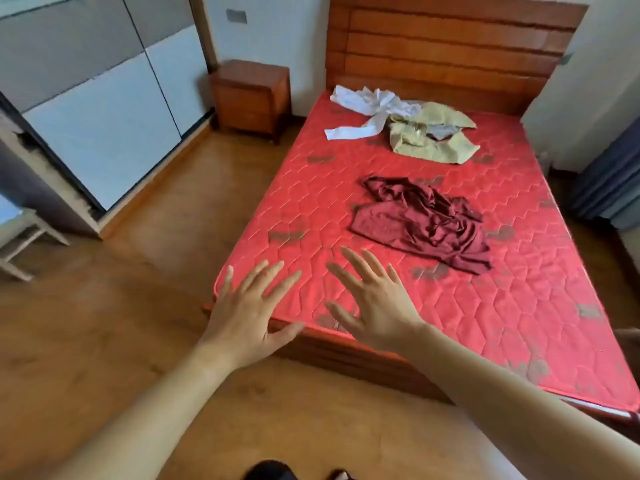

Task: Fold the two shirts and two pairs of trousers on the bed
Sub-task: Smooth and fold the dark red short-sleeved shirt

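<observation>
Head view: left hand and right hand, grips wide; maroon garment beyond them on the bed

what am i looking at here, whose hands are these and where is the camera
There is no machine here. One camera, worn on a person's head, looks forward and down, so the two bare arms are the wearer's own. The left hand and right hand reach out over the near corner of the bed, fingers spread, holding nothing. On the red mattress lie crumpled clothes: a maroon garment nearest, and a white garment and a beige garment by the headboard. Nothing is folded yet.
</observation>
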`<state>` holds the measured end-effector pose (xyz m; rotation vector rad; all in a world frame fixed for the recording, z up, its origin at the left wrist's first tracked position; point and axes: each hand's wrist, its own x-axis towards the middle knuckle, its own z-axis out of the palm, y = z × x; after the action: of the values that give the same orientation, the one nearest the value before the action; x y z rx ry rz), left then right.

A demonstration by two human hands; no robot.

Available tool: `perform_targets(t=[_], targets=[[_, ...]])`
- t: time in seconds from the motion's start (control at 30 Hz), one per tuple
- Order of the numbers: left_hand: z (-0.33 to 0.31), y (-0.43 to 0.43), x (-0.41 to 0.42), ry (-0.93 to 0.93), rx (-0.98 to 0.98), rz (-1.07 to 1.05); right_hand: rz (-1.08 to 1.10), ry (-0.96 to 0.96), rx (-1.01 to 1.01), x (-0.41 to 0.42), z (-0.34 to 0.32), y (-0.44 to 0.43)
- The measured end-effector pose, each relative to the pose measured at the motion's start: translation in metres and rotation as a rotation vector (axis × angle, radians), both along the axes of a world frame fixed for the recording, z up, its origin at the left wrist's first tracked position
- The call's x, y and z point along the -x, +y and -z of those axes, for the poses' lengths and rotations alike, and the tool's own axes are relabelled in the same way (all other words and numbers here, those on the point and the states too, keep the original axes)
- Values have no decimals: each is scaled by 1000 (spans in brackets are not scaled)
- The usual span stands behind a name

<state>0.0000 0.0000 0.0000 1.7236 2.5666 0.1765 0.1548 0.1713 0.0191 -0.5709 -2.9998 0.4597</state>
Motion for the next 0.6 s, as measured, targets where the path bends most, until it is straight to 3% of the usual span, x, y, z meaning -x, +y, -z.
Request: perform_targets(t=[0.33,0.6], targets=[[52,-100,88,-54,56,-318,-223,-126,68,121,40,-74],[51,-184,225,-61,80,-378,-320,-115,88,279,58,-148]])
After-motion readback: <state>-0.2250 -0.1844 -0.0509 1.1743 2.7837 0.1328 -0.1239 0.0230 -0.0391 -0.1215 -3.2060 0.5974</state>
